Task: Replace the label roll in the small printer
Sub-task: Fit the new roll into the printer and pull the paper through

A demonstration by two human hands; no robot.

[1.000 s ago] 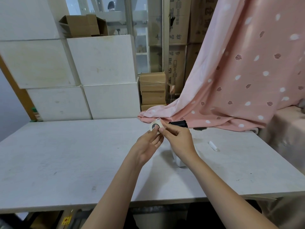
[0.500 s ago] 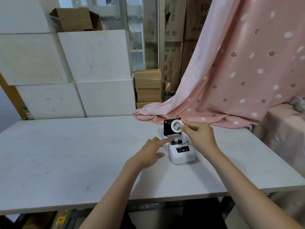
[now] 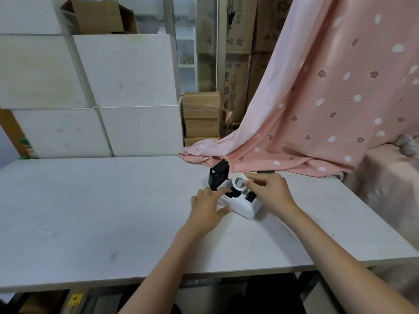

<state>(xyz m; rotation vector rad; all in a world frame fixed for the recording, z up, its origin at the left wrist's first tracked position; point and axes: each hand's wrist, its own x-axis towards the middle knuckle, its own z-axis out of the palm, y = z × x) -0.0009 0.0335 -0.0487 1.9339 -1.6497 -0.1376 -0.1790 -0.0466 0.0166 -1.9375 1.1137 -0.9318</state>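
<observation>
Nearest the viewer, two bare forearms reach forward across a pale grey table [image 3: 95,211]. The left hand [image 3: 207,208] rests open against the near-left side of a small white printer [image 3: 243,206], fingers spread and steadying its body rather than gripping anything. The right hand [image 3: 269,191] pinches a white label roll [image 3: 238,182] between thumb and fingertips, holding it on edge just above the printer's open bay. The printer's black lid [image 3: 218,177] stands flipped up behind the roll.

The step in hand looks like seating the new roll — it hovers at the mouth of the compartment, not yet dropped in. The next move probably calls for lowering it squarely into the bay, with the loose end toward the outlet, then closing the lid.

Compared with half a second ago, the printer now sits turned at an angle, the left hand has moved from pointing beside it to bracing it, and the roll has come lower.

Beyond the printer, a pink spotted cloth [image 3: 328,109] drapes onto the table — white boxes [image 3: 127,71] are stacked behind.
</observation>
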